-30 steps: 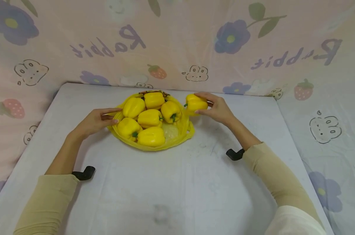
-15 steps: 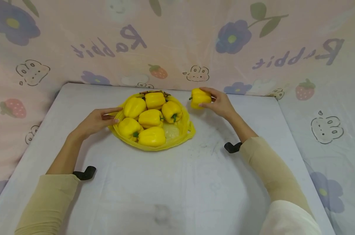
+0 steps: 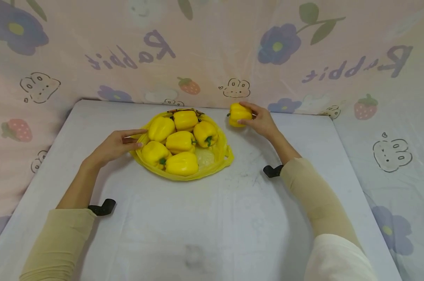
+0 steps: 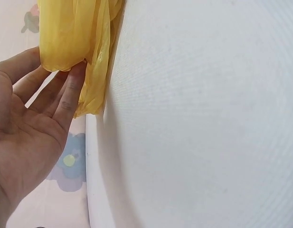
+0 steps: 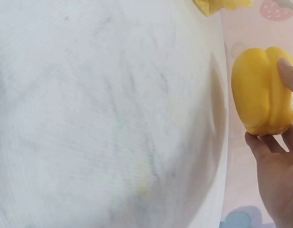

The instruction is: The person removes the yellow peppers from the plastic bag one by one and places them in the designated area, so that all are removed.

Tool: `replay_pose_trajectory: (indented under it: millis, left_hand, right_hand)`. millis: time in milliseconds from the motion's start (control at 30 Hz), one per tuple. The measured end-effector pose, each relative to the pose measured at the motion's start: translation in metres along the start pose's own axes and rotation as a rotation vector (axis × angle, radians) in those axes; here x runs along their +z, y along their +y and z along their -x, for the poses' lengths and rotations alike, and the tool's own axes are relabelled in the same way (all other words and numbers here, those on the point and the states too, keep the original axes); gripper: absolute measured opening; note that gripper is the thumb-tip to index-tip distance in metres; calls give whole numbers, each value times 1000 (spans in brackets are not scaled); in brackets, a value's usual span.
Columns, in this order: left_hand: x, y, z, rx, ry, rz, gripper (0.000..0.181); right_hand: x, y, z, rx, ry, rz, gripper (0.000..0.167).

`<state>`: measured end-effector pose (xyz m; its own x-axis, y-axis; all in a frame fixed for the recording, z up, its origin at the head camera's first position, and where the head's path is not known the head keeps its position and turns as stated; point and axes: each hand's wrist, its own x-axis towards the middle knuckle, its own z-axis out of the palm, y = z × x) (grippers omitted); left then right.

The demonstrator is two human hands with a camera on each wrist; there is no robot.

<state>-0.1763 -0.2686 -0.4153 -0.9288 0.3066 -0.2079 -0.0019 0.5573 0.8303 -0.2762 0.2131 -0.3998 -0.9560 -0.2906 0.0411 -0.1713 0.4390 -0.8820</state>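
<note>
Farther from the bag and closer to the table's back edge than a second ago, one yellow pepper (image 3: 238, 116) has moved with the right-hand grip (image 3: 265, 121), whose thumb and fingers hold it raised above the table (image 3: 162, 226). Its green stem points left. The left-hand grip (image 3: 113, 147) touches the left side of the yellow plastic bag (image 3: 216, 165); whether it pinches the plastic, I cannot tell. Toward the table's back edge, the open bag contains six other yellow peppers (image 3: 181, 141), bunched together.
</note>
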Motion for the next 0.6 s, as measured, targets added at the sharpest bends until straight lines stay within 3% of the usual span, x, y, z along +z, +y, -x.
replay_pose_trajectory:
  millis: [200, 467, 600]
  left_hand:
    - [0, 1, 0, 11, 2, -8, 52]
    - [1, 3, 3, 5, -11, -8, 54]
    - [1, 3, 3, 5, -7, -2, 54]
  right_hand:
    - [2, 27, -12, 2, 25, 32, 66]
    - [3, 35, -14, 34, 26, 27, 66]
    - [3, 34, -14, 71, 12, -26, 67]
